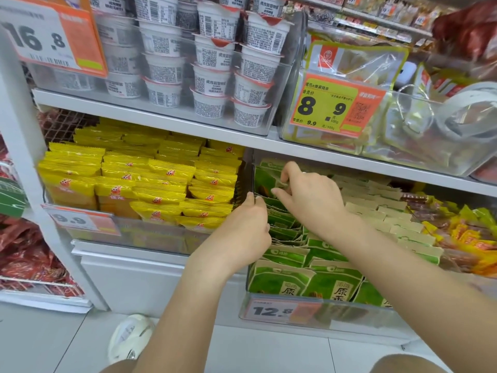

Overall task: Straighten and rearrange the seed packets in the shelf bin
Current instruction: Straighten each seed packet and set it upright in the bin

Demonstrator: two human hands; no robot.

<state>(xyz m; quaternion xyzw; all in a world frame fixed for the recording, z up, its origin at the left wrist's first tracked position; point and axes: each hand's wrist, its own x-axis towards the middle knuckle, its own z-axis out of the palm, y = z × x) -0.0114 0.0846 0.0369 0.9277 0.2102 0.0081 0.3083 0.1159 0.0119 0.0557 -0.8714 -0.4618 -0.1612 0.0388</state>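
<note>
Green and kraft-paper seed packets (290,257) stand in rows inside a clear shelf bin (355,308) on the lower shelf, right of centre. My left hand (248,224) reaches into the bin's left side, its fingers pinching the top edges of packets in the left row. Further back, my right hand (304,195) has its thumb and fingers curled on a green packet (265,181) near the rear of the same row. The packets under both hands are partly hidden. Beige packet tops (382,211) fill the bin's right rows.
A bin of yellow snack packets (139,181) sits to the left, beyond a clear divider. White cups (215,57) are stacked on the shelf above. Price tags read 12.8 (271,309), 9.9 and 8.9. Orange and yellow snacks (468,232) lie at the right. A white shoe (129,337) is on the floor.
</note>
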